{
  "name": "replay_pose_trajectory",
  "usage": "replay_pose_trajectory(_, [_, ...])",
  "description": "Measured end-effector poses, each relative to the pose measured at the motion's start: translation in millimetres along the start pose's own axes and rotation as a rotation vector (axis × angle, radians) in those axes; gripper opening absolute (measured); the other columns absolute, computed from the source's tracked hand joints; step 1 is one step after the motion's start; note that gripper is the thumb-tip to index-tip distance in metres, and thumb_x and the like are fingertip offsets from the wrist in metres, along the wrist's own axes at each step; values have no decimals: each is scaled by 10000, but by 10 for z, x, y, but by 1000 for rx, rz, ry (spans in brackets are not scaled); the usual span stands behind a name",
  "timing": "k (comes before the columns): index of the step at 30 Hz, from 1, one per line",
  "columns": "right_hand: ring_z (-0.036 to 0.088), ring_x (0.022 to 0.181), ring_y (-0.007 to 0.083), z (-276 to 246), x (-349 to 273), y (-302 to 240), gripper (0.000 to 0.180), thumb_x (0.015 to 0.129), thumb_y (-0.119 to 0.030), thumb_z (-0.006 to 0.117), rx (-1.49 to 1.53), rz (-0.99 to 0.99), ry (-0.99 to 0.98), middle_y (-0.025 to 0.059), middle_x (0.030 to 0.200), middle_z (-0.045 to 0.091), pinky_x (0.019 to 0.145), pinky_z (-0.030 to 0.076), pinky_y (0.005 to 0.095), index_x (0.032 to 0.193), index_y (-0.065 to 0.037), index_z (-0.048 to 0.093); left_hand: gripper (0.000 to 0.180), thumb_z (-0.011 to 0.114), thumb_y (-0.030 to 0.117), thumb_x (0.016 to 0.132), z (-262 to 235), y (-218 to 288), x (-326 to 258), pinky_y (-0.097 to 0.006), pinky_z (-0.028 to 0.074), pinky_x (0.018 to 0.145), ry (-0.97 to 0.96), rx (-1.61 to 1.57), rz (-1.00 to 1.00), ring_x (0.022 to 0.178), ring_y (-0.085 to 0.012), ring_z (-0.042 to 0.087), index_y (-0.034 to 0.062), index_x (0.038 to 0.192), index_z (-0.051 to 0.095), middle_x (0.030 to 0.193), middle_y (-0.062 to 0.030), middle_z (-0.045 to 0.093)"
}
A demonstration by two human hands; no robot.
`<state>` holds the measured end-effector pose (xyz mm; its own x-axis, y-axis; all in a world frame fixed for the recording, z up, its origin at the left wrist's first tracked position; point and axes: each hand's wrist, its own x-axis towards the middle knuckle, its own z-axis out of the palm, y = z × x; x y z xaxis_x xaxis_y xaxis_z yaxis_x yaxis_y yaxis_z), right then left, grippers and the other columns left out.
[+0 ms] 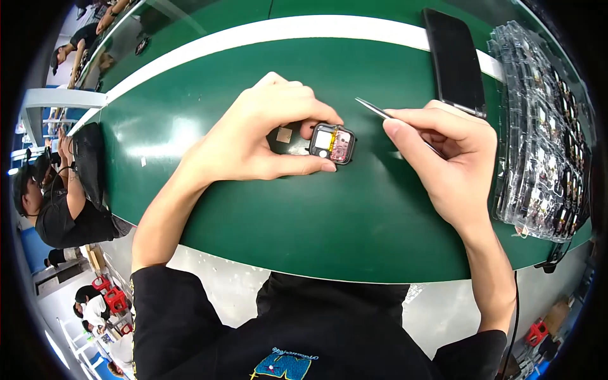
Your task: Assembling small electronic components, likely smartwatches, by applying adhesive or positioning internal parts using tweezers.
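My left hand [272, 133] grips a small black smartwatch case [332, 144] by its edges, thumb at the near side and fingers at the far side. The case is open, showing a white block, a strip of yellow tape and a reddish circuit board inside. In my right hand [443, 145] is a pair of metal tweezers [372, 107], pinched between thumb and fingers. Their tip points up and left, apart from the watch case. A small tan square piece [284, 135] lies on the green table by my left palm.
Stacked clear plastic trays [538, 133] holding many small parts stand at the right. A black flat device [455, 60] lies at the back right, across a white strip [304, 28]. Other people sit at the left, one in black [63, 212] near the table's [304, 234] edge.
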<state>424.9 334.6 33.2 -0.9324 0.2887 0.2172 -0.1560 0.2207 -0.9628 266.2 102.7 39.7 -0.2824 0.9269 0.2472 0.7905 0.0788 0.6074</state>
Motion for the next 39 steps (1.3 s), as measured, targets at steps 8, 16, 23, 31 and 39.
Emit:
replay_pose_trajectory(8, [563, 617, 44, -7, 81, 213, 102, 934, -23, 820, -40, -130, 7, 54, 744, 736, 542, 401, 275, 1015, 28, 855, 485, 985, 159, 687, -22, -44, -87, -283, 416, 719, 181, -251, -209, 732, -112, 516, 10, 1116, 817, 886, -25, 735])
replay_pose_trajectory(16, [732, 668, 389, -35, 42, 123, 182, 866, -91, 761, -21, -114, -18, 262, 792, 742, 649, 560, 438, 928, 72, 815, 537, 992, 173, 684, -41, 508, 808, -260, 415, 727, 179, -446, -29, 800, -93, 525, -27, 1148, 810, 975, -35, 745])
replay_pose_trajectory(23, [756, 779, 441, -74, 44, 165, 190, 881, -94, 737, -114, -162, -67, 276, 834, 746, 758, 603, 487, 927, 77, 807, 450, 947, 272, 861, 163, 974, 2615, -286, 412, 704, -118, -133, 162, 796, -78, 501, 26, 1208, 797, 880, 16, 663])
replay_pose_trajectory(31, [726, 671, 333, -22, 23, 193, 172, 906, -101, 773, -155, -195, -75, 193, 813, 757, 639, 560, 421, 973, 45, 834, 469, 853, 326, 987, 361, 594, 3715, -304, 451, 745, -278, -25, 150, 840, -90, 544, 70, 1372, 773, 957, -31, 676])
replay_pose_trajectory(39, [729, 691, 358, -57, 0, 188, 175, 906, -107, 773, -186, -209, -85, 193, 831, 761, 665, 568, 437, 967, 49, 825, 502, 819, 281, 1013, 396, 508, 3982, -319, 511, 881, -329, -6, 181, 957, -121, 615, 87, 1465, 714, 1078, -28, 734])
